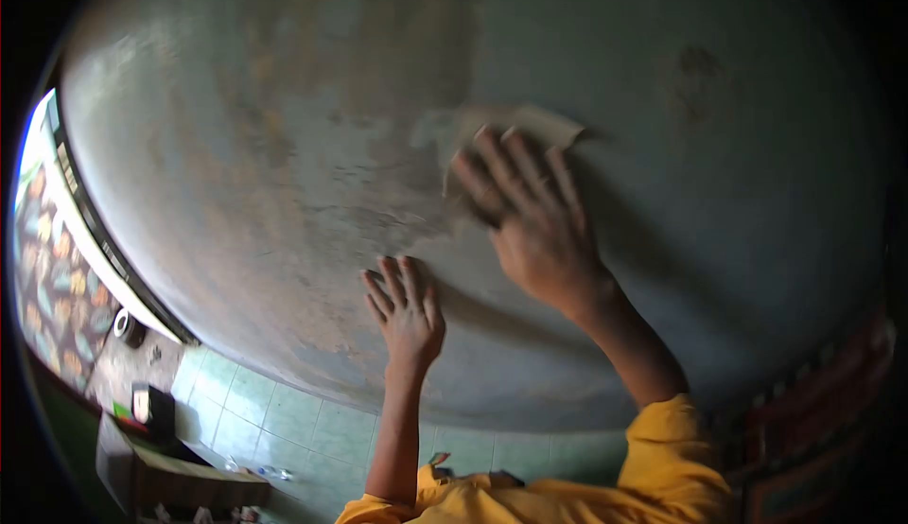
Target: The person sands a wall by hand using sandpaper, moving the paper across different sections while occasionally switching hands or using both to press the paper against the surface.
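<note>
Right hand [534, 226] flat, fingers spread, pressing tan sheet [544, 127] on wall [738, 240] — left hand [407, 314] spread alongside

The person wore a bright yellow fabric top [539, 503], softly creased across the chest. Its right sleeve [676, 448] was wide and loose, ending in a folded hem. The left sleeve [374, 510] showed only as a narrow yellow edge. Both forearms were bare, as were the left hand [409, 314] and the motion-blurred right hand [534, 231].
</note>
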